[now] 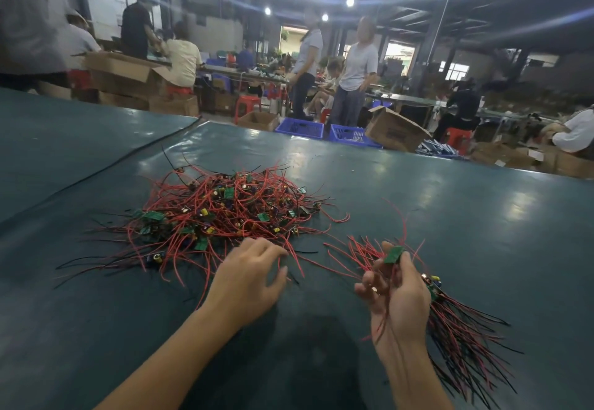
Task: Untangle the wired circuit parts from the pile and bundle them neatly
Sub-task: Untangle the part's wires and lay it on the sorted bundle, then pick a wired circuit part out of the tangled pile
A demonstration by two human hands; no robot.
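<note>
R hand (pixel 398 297) w/ bundle (pixel 463 329), prob. half-hidden

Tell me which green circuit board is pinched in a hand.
The green board pinched by the right hand, raised with wires trailing below. The others lie in the tangled pile on the table, beyond the left hand.

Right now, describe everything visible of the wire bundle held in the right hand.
The bundle is a sheaf of thin red and black insulated wires joined to small circuit parts. The right hand grips it mid-length, a green board poking out at the top. Wire ends splay up-left and fan down-right beyond the wrist, above the dark green table. Yellow and blue components show beside the hand. It looks separate from the pile.
</note>
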